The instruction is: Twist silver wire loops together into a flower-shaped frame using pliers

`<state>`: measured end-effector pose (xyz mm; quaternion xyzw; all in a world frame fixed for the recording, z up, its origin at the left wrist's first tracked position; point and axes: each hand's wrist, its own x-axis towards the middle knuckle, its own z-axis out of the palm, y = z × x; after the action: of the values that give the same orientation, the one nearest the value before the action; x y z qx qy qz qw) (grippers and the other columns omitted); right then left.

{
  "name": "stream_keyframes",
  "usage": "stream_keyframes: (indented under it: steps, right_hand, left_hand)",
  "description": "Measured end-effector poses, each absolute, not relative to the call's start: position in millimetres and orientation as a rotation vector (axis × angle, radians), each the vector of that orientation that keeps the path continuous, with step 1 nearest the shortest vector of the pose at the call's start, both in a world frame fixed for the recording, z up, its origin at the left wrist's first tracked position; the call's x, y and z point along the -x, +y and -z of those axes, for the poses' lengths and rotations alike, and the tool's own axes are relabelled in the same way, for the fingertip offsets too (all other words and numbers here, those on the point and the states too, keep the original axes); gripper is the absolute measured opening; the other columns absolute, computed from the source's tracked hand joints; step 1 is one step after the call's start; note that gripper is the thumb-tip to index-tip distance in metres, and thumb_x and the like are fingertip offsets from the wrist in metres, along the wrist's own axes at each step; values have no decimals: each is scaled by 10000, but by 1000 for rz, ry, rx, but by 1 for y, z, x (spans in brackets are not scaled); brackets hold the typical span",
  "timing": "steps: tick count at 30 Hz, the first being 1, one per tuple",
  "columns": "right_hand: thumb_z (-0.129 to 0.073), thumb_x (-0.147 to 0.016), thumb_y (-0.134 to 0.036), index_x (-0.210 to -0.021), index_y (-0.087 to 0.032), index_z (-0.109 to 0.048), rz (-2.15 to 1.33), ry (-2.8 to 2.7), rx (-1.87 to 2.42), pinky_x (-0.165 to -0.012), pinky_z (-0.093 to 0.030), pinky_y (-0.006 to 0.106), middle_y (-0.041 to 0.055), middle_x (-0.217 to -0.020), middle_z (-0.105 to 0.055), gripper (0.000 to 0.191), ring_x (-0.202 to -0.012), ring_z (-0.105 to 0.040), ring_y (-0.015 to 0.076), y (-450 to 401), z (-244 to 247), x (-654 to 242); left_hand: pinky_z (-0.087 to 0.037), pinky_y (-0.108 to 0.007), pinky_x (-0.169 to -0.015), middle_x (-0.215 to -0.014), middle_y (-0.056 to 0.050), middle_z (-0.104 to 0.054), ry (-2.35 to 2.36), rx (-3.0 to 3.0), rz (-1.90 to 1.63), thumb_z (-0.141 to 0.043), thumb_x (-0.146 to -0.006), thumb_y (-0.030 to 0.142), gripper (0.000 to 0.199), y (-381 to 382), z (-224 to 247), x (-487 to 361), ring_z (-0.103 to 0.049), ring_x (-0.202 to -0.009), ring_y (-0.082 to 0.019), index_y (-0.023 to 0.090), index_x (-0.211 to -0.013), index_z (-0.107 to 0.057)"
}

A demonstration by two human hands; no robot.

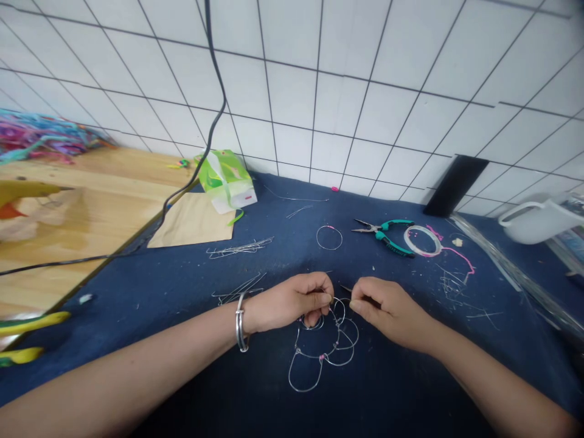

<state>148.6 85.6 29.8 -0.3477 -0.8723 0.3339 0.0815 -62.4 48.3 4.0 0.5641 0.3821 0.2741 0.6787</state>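
A flower-shaped wire frame [321, 357] with several looped petals and small pink wrappings hangs under my left hand [312, 299], whose thumb and fingers pinch its upper part. A silver bracelet circles that wrist. To its right, my right hand [376, 304] is closed, thumb against forefinger, at the end of a thin wire by the upper right petal. A dark pointed tip shows just behind those fingers; the rest of it is hidden. Beyond both hands lies a separate wire ring [329, 238] with a pink spot on it.
Teal-handled pliers [387, 234] lie beside a white ring-shaped spool [423, 241] with pink thread. Cut wires [240, 248] lie left. A green package [227, 179], a yellow glue gun [27, 193] and a black cable [214, 125] are farther left. A white mug [541, 222] stands right.
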Motion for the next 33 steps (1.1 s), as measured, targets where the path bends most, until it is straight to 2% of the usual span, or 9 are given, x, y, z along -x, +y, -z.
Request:
stream_keyframes:
  steps: [7, 14, 24, 28, 33]
  right_hand:
    - [-469, -816, -170, -712, -186, -489, -962, -2623, 1066, -568, -326, 205, -49, -655, -483, 107, -599, -436, 76, 86, -35, -151]
    - [-484, -811, -192, -707, -180, -492, -910, -2622, 1052, -557, -319, 199, -48, -646, -485, 105, -587, -427, 70, 84, -36, -149]
    - [-507, -768, -182, -667, -180, -492, -794, -2622, 1071, -534, -311, 201, -52, -615, -495, 102, -560, -424, 61, 74, -43, -149]
    - [-523, -739, -193, -628, -181, -500, -935, -2544, 1233, -506, -319, 195, -53, -583, -502, 115, -541, -440, 62, 69, -48, -146]
    - [-503, -756, -218, -623, -177, -506, -1305, -2480, 1312, -468, -323, 179, -54, -567, -483, 139, -511, -417, 58, 71, -49, -143]
  left_hand:
    - [-366, -225, -531, -679, 35, -462, 807, -1280, -552, -494, -831, 214, 149, 50, -8, 65, -418, -544, -71, 162, -956, -555]
    - [-390, -224, -600, -780, -6, -568, 865, -1302, -542, -596, -760, 216, 176, 49, -4, 65, -482, -652, -90, 149, -923, -599]
    - [-374, -196, -531, -712, -4, -599, 948, -1435, -577, -588, -749, 218, 118, 47, 3, 61, -479, -578, -77, 140, -830, -626]
    - [-395, -198, -535, -725, -12, -613, 952, -1482, -570, -581, -747, 210, 115, 46, 3, 60, -501, -590, -85, 141, -826, -630]
    - [-397, -198, -540, -716, -6, -594, 928, -1519, -522, -585, -750, 207, 104, 45, -1, 59, -491, -588, -82, 139, -814, -631]
